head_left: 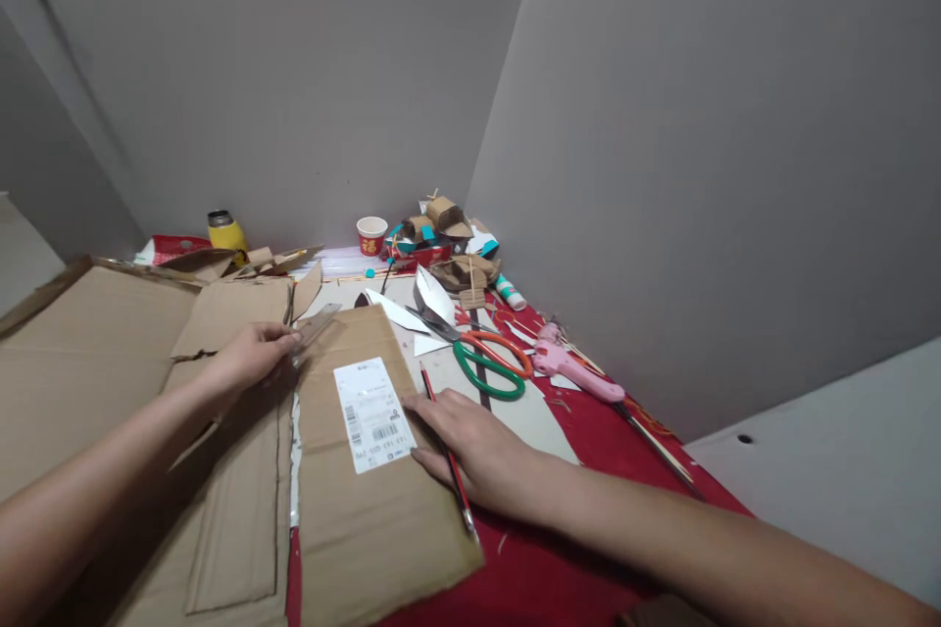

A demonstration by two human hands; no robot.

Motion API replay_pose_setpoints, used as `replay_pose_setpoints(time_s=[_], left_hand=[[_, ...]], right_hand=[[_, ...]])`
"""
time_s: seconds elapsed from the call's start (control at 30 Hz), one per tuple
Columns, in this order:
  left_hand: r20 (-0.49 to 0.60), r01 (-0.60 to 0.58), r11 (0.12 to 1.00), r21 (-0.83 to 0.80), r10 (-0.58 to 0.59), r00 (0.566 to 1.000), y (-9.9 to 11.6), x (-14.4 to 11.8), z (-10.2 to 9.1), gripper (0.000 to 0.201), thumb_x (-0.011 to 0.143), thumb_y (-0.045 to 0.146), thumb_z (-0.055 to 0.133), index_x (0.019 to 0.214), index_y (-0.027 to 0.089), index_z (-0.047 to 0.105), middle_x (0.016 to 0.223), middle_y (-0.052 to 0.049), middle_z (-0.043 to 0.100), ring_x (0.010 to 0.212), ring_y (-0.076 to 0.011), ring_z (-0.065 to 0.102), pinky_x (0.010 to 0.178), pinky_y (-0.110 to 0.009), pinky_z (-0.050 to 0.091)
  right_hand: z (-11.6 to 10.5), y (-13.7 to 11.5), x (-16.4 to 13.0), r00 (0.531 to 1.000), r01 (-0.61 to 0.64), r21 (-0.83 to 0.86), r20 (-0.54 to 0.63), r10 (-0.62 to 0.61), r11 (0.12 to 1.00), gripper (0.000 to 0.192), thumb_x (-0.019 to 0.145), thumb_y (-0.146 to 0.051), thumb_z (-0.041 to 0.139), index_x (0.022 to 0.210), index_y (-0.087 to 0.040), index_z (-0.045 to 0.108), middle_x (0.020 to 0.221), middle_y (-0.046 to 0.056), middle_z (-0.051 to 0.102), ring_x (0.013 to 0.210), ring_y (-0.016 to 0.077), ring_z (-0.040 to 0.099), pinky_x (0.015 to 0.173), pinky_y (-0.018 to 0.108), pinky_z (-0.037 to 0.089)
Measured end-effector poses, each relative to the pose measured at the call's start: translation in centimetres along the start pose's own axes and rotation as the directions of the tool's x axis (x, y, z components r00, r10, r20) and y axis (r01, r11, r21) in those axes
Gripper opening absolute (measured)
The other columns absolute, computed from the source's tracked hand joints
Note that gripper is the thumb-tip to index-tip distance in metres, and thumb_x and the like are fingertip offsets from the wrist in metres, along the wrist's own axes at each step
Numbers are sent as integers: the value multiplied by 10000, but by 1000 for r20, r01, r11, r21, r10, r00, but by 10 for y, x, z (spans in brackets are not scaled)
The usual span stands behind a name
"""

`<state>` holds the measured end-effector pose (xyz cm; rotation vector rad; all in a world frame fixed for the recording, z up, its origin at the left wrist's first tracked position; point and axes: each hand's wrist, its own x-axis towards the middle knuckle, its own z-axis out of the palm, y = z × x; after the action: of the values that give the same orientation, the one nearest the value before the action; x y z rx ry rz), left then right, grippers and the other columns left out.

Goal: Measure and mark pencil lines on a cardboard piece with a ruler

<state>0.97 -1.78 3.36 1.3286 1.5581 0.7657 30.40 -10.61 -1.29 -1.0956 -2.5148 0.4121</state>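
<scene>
My left hand (259,353) pinches a clear ruler (321,321), which reaches over the far left part of a cardboard piece (368,519). This brown piece carries a white printed label (373,414). At its right edge, my right hand (474,446) has its thumb and index finger on the cardboard. A red and black pencil (457,480) is held in that same hand, its tip pointing away from me. Beyond the hand lie scissors (491,364) with one orange and one green handle, blades partly apart.
Larger cardboard sheets (95,362) cover the left side. A pink glue gun (577,364) rests on the red cloth (544,568) at right. Along the back wall stand a yellow bottle (227,233), a paper cup (371,237) and cardboard models (445,220). White paper scraps (433,299) lie mid-table.
</scene>
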Motion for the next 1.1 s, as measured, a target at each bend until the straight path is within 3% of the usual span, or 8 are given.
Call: replay_pose_setpoints(time_s=[0.17, 0.3, 0.43, 0.63, 0.77, 0.93, 1.0, 1.1], left_hand=[[13, 57, 984, -168, -56, 998, -3, 1, 19, 231, 923, 362, 575, 841, 146, 588, 676, 49, 562, 505, -66, 495, 480, -209, 436], [0, 60, 973, -222, -61, 998, -9, 3, 42, 199, 869, 281, 612, 742, 163, 516, 638, 42, 604, 408, -38, 394, 389, -173, 325], [82, 76, 969, -234, -58, 995, -9, 5, 56, 231, 748, 311, 656, 688, 189, 470, 641, -25, 674, 417, -66, 480, 389, -190, 371], [197, 81, 995, -66, -66, 978, -6, 9, 59, 280, 670, 380, 687, 745, 217, 472, 533, -1, 628, 407, -139, 557, 408, -245, 429], [131, -56, 985, 162, 35, 991, -6, 9, 56, 211, 715, 334, 646, 821, 231, 496, 493, 35, 564, 428, -184, 564, 451, -284, 424], [59, -314, 843, 436, 321, 945, -11, -2, 56, 216, 802, 345, 592, 973, 213, 593, 858, -92, 677, 929, -308, 638, 844, -444, 460], [181, -464, 699, 544, 443, 878, -17, -5, 58, 374, 846, 406, 559, 1147, 189, 604, 1223, -165, 632, 1191, -342, 543, 1000, -491, 399], [394, -598, 463, 654, 467, 792, -25, -7, 62, 666, 890, 538, 483, 1448, 184, 401, 1563, -155, 321, 1430, -339, 293, 1141, -523, 274]], right_hand=[[-14, -5, 3, 997, -11, 21, 74, 9, 1000, 312, 878, -213, 601, 1182, -153, 571, 945, 119, 654, 874, 230, 602, 773, 354, 504], [-30, 1, 16, 995, 9, 101, 94, -18, 995, 185, 907, -261, 583, 1067, -178, 628, 854, 82, 668, 777, 190, 615, 709, 290, 489], [-32, 15, 36, 999, 25, 169, 16, -29, 985, 208, 929, -277, 555, 1094, -175, 628, 871, 85, 690, 800, 186, 634, 718, 279, 489], [-8, 27, 48, 998, 53, 223, -53, -42, 973, 249, 888, -208, 569, 1117, -134, 634, 889, 100, 701, 795, 199, 646, 735, 317, 514], [1, 32, 48, 994, 20, 331, -105, 16, 943, 226, 899, -194, 545, 1100, -134, 630, 883, 85, 702, 795, 177, 656, 743, 297, 527], [5, 36, 49, 988, 9, 346, -146, 45, 938, 195, 916, -192, 536, 1081, -143, 628, 871, 80, 697, 778, 171, 648, 743, 302, 530], [7, 38, 49, 983, 46, 290, -185, 9, 956, 201, 914, -181, 538, 1099, -148, 611, 890, 90, 694, 790, 188, 631, 729, 320, 525], [10, 38, 48, 974, 122, 153, -211, -88, 981, 270, 896, -147, 551, 1166, -154, 565, 988, 115, 693, 862, 229, 593, 753, 366, 514]])
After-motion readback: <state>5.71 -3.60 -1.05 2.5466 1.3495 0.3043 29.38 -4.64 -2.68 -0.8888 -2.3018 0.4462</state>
